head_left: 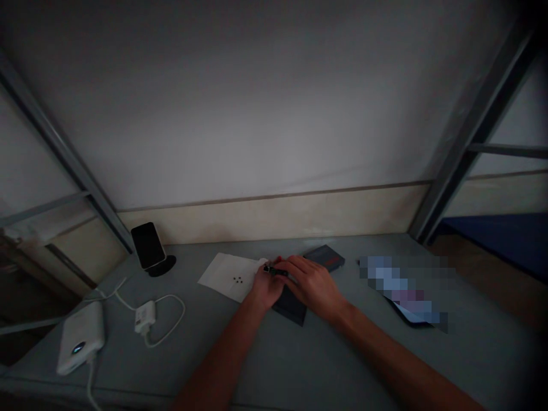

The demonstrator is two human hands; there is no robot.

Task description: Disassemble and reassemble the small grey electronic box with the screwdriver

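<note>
Both my hands meet over a flat dark device (291, 308) lying on the grey table (299, 359). My left hand (264, 287) is curled at the device's left side. My right hand (312, 282) lies over its top with fingers closed on a small dark tool (274, 270). The tool's tip points left between the two hands. Beside my left hand lies a white sheet of paper (226, 273) with three tiny dark screws (238, 279) on it. Most of the device is hidden under my hands.
A dark box with a red stripe (326, 256) sits behind my right hand. A phone on a round stand (149, 246) is at the back left. A white power bank (81, 337), white charger and cable (148, 319) lie left. A blurred-out item over a dark phone (406, 285) lies right.
</note>
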